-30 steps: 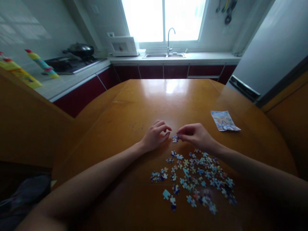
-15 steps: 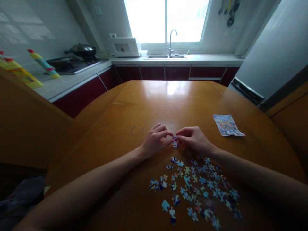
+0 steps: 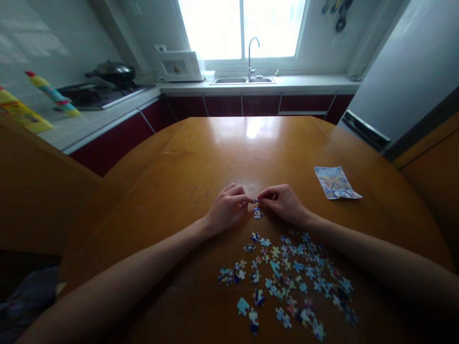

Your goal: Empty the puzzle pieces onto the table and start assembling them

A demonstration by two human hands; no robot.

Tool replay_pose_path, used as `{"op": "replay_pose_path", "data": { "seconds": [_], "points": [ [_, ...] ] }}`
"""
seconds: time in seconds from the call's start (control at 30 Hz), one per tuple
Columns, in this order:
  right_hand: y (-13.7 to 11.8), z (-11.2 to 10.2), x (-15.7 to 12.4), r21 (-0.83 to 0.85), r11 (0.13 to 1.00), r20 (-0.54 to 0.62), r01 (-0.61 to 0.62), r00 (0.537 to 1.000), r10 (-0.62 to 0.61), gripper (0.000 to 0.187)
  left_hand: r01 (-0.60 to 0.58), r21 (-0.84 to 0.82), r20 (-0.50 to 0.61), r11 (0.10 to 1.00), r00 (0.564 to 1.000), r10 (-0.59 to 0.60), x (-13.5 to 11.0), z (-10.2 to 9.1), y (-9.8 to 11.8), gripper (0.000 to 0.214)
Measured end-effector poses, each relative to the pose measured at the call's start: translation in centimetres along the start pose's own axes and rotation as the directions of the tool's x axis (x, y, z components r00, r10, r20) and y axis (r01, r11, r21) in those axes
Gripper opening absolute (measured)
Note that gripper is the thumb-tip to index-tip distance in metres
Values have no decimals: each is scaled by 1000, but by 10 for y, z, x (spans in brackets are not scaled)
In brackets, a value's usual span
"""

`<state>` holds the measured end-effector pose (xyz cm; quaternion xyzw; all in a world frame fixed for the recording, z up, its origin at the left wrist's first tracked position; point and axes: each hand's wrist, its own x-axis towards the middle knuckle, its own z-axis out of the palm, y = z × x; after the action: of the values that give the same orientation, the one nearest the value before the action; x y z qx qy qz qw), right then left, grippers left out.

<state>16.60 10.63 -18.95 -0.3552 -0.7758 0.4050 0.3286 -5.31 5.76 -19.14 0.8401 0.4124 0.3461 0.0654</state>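
Observation:
My left hand (image 3: pixel 225 209) and my right hand (image 3: pixel 283 202) meet fingertip to fingertip over the round wooden table (image 3: pixel 215 157). Both pinch the same small puzzle piece (image 3: pixel 256 209) between them, with its lower part showing just below the fingers. Several loose blue and multicoloured puzzle pieces (image 3: pixel 287 277) lie scattered on the table in front of me, nearer than the hands and mostly to the right.
A printed picture sheet (image 3: pixel 335 181) lies on the table to the right of my hands. Beyond the table runs a kitchen counter with a sink and tap (image 3: pixel 249 62), a white microwave (image 3: pixel 179 67) and a wok (image 3: pixel 113 74) on a stove.
My left hand has closed in on the right one and both now pinch the piece that only the right hand held. The view has shifted slightly.

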Motion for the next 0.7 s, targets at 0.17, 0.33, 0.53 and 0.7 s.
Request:
{"op": "replay_pose_path", "data": {
  "seconds": [0.17, 0.33, 0.53, 0.7],
  "points": [
    [-1, 5, -4, -20, 1000, -2, 9, 1000, -9, 13, -108, 76, 91, 991, 991, 101, -7, -3, 4, 27],
    [-5, 5, -6, -91, 995, 0, 49, 999, -49, 11, -144, 153, 166, 978, 979, 118, -8, -3, 3, 24],
    [-5, 6, -7, -167, 982, -5, 88, 996, -90, 10, -145, 156, 192, 977, 975, 114, -4, -6, 5, 23],
    [-3, 7, -8, -217, 972, -1, 85, 996, -87, 11, -143, 141, 191, 980, 975, 115, -5, -7, 6, 24]
  ]
}}
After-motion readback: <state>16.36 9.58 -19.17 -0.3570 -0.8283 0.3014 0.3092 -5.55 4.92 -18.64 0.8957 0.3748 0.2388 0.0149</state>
